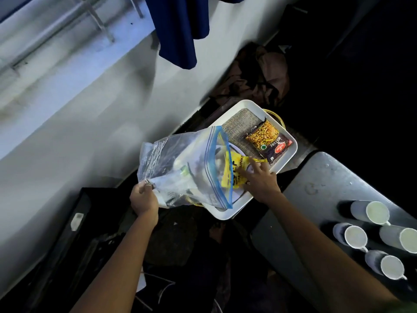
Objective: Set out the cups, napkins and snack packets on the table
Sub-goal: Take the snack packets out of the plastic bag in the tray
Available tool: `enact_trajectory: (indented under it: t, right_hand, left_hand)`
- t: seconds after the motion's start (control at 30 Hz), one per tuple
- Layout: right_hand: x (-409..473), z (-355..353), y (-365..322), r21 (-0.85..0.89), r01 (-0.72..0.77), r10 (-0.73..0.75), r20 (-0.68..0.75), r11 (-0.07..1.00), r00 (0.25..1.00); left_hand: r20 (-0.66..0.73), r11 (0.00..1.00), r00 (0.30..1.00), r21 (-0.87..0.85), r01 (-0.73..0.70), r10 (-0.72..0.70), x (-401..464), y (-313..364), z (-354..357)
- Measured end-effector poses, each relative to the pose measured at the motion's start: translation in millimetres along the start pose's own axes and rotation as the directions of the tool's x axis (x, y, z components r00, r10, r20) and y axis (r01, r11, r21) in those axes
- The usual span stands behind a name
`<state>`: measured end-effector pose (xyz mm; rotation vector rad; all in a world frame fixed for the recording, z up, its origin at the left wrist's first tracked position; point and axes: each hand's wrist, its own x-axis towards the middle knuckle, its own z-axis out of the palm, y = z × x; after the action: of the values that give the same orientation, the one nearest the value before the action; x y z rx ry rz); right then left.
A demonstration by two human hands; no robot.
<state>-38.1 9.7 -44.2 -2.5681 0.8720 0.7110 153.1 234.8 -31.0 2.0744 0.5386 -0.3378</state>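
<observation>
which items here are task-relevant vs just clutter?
Job: four white cups on the grey table; mixture packet on the white tray; yellow packet under the right hand; clear zip bag in the left hand grip.
Clutter: blue cloth; brown cloth.

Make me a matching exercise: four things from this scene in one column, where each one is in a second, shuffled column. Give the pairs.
Things:
1. clear zip bag
2. mixture packet
3. yellow packet
4. white cups

Places:
A. standing on the grey table
B. lying alone on the mat in the white tray
C. gripped at a corner by the left hand
D. under the right hand's fingers at the bag's mouth

Pairs: 1-C, 2-B, 3-D, 4-A
</observation>
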Motion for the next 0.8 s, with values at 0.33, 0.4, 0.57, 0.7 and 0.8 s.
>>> enact_trajectory:
  t: [0.33,0.4,0.57,0.7,0.8]
  right_hand:
    - [17.2,4.9,-30.2,0.171,-0.240,0.247,-0.021,0.956,0.969]
    - [14.9,-2.2,-29.7,0.211,-0.254,0.261,-0.003,0.944,0.965]
    - [-0.4,-25.8,-41.1,0.676,-0.096,0.483,-0.411,0.730,0.773]
    - [2.9,-40.2,-58.2,0.873,0.069,0.266,-0.221,0.482,0.938]
    - [9.1,-39.5,-71.2,0.978,-0.150,0.030,0.147,0.142,0.989]
  left_hand:
    - [0.045,1.000,0.999,0.009,-0.019,0.018,-1.8,-3.0,-2.4]
    - [0.054,1.000,0.998,0.023,-0.015,0.014,-1.8,-4.5,-1.2]
    - [0.085,0.999,0.996,0.038,-0.012,0.009,-1.6,-8.5,0.9]
    - [0.113,0.998,0.994,0.065,-0.017,0.010,-3.4,-10.4,-1.2]
    - [0.225,0.998,0.974,0.064,-0.006,-0.009,-2.0,-11.4,-3.3]
